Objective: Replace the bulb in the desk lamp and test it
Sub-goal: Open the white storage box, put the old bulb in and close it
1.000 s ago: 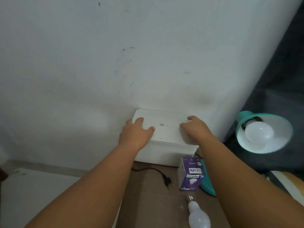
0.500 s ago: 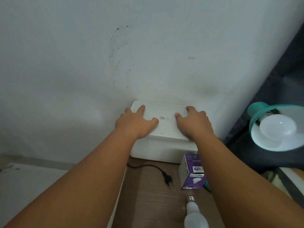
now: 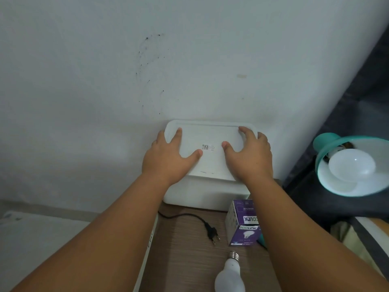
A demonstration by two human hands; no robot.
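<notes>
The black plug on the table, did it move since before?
No. The black plug lies just left of the purple bulb box, same as before.

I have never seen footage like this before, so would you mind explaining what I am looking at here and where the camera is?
There is no machine here: a person wears a wide-angle camera on the head, looking forward and down at their own bare hands. The left hand and right hand lie flat, fingers spread, on the lid of a white box that stands against the wall. Neither hand grips anything.

On the wooden table in front of the box lie an unplugged black plug with its cord, a purple bulb carton, and a loose bulb lying on its side.

To the right is a teal desk lamp with a bulb fitted in its shade. It does not look lit.
</notes>
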